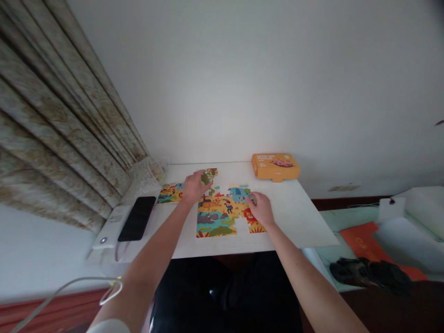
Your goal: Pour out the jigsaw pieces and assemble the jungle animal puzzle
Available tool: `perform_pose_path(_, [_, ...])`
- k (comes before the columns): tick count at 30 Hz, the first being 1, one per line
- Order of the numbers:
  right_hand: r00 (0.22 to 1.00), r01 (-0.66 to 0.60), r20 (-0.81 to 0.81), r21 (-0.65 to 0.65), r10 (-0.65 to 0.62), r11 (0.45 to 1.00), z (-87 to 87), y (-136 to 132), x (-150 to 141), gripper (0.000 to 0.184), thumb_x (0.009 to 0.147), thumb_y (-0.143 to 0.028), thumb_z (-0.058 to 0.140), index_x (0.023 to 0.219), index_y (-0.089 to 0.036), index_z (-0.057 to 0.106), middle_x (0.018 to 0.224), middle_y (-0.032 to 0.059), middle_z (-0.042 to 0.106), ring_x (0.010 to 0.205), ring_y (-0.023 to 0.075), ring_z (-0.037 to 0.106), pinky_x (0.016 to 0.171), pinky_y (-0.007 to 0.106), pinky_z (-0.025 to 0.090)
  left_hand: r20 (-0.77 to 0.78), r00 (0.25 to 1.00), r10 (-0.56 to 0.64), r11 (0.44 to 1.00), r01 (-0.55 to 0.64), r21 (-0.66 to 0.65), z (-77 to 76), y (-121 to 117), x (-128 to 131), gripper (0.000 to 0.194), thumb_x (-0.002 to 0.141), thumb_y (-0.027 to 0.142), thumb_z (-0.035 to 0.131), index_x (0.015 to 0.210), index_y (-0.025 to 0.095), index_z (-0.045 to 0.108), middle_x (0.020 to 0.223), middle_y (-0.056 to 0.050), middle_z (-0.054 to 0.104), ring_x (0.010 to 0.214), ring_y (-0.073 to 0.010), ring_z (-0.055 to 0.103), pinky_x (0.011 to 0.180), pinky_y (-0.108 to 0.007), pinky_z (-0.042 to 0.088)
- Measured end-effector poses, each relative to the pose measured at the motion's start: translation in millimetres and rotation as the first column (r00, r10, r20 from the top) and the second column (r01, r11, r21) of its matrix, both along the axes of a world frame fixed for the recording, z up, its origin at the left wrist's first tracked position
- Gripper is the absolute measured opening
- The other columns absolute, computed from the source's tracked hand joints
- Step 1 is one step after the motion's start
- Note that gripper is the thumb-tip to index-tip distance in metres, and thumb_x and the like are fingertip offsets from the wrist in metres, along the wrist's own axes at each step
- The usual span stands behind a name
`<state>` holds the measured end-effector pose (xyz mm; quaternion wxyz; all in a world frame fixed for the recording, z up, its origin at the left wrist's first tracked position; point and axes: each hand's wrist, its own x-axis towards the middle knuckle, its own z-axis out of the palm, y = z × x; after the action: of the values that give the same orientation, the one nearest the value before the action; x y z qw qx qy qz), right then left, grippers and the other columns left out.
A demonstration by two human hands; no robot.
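Note:
A partly joined jigsaw puzzle (215, 215) with cartoon animals lies on the white table, with a notch in its lower edge and an uneven top edge. My left hand (194, 186) is above its upper left side, fingers closed on a green-patterned jigsaw piece (207, 178). At the puzzle's right edge, beside the blue elephant and red lion, is my right hand (262, 208). Its fingers are curled with the thumb at the elephant; what lies between them is too small to make out. Partly behind my left forearm and hand is a matching picture sheet (167, 193).
An orange puzzle box (276, 167) stands at the back right by the wall. To the left, a black phone (137, 218) lies over a white box (110, 227), with crumpled clear wrap (147, 175) behind. Black shoes (369, 274) and an orange sheet (364, 241) lie lower right.

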<state>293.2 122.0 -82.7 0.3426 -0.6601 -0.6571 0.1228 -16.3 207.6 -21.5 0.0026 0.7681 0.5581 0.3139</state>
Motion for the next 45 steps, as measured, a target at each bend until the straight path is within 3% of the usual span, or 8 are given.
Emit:
perform_pose_path(5, [0.881,0.048,-0.466,-0.087,-0.083,0.995,4.4,4,16,0.056,0.086,-0.072,0.055,0.106,-0.021,0.070,0.114,0.0143,0.076,0.108,0.0310,0.070,0.099,0.048,0.053,0.076,0.993,-0.089,0.990,0.080,0.116,-16.9,-63,20,0.057,0.086,0.040,0.079,0.134,0.021,0.057,0.118,-0.012,0.075,0.109,-0.0286,0.071,0.102,-0.045,0.052])
perform_pose_path(10, [0.848,0.056,-0.528,-0.002,-0.048,0.998,24.7,-10,7,0.054,0.082,-0.072,0.063,0.097,-0.021,0.069,0.107,0.0141,0.076,0.105,0.0301,0.070,0.100,0.047,0.052,0.085,0.980,-0.182,0.974,0.168,0.149,-16.5,-97,25,0.054,0.088,0.038,0.078,0.135,0.023,0.057,0.117,-0.011,0.075,0.106,-0.0276,0.072,0.100,-0.046,0.053])
perform_pose_path(18, [0.565,-0.406,-0.823,-0.210,0.063,0.889,47.6,-68,-72,0.050,0.079,-0.051,0.076,0.122,-0.027,0.065,0.089,0.0013,0.070,0.074,0.0183,0.066,0.063,0.030,0.051,-0.035,0.869,-0.493,0.864,0.494,0.097,-5.4,-135,30,0.055,0.092,0.045,0.073,0.140,0.024,0.056,0.125,-0.011,0.074,0.114,-0.0266,0.071,0.109,-0.050,0.047])
perform_pose_path(22, [0.543,-0.439,-0.836,-0.203,0.078,0.875,44.2,-80,-83,0.044,0.072,-0.031,0.074,0.115,-0.024,0.067,0.073,-0.0042,0.062,0.069,0.0156,0.061,0.062,0.027,0.048,-0.075,0.833,-0.549,0.831,0.553,0.064,-8.1,-146,29,0.057,0.094,0.043,0.070,0.145,0.023,0.053,0.129,-0.012,0.072,0.118,-0.0271,0.068,0.111,-0.051,0.045])
perform_pose_path(27, [0.495,-0.346,-0.868,-0.229,-0.031,0.910,41.3,-82,-89,0.042,0.066,-0.028,0.073,0.107,-0.022,0.065,0.067,-0.0068,0.061,0.060,0.0135,0.059,0.054,0.024,0.047,0.007,0.902,-0.431,0.902,0.431,0.030,-12.7,-157,34,0.060,0.094,0.042,0.070,0.148,0.024,0.051,0.137,-0.015,0.066,0.127,-0.0305,0.063,0.109,-0.050,0.048])
perform_pose_path(37, [0.155,-0.245,-0.962,-0.259,-0.226,0.934,51.8,-86,-109,0.045,0.059,-0.029,0.085,0.088,-0.026,0.051,0.078,-0.0032,0.073,0.072,0.0188,0.073,0.071,0.033,0.060,0.142,0.973,-0.182,0.983,0.181,0.020,-19.5,-172,50,0.062,0.095,0.031,0.067,0.152,0.027,0.042,0.139,-0.015,0.063,0.128,-0.0307,0.061,0.106,-0.049,0.051])
perform_pose_path(42, [0.192,-0.290,-0.958,-0.263,-0.214,0.920,43.1,-86,-114,0.047,0.059,-0.036,0.088,0.089,-0.026,0.054,0.079,-0.0022,0.074,0.076,0.0200,0.073,0.077,0.035,0.060,0.065,0.972,-0.228,0.974,0.229,-0.005,-13.1,-165,39,0.052,0.094,0.029,0.068,0.144,0.027,0.054,0.137,-0.012,0.066,0.126,-0.0291,0.063,0.110,-0.049,0.048])
perform_pose_path(45, [0.415,-0.262,-0.900,-0.260,-0.134,0.929,37.2,-78,-105,0.045,0.074,-0.060,0.077,0.095,-0.025,0.059,0.084,0.0038,0.075,0.077,0.0242,0.073,0.077,0.041,0.060,0.065,0.966,-0.249,0.968,0.251,-0.027,-10.1,-153,26,0.047,0.093,0.031,0.070,0.139,0.028,0.060,0.136,-0.010,0.068,0.126,-0.0280,0.063,0.111,-0.049,0.047])
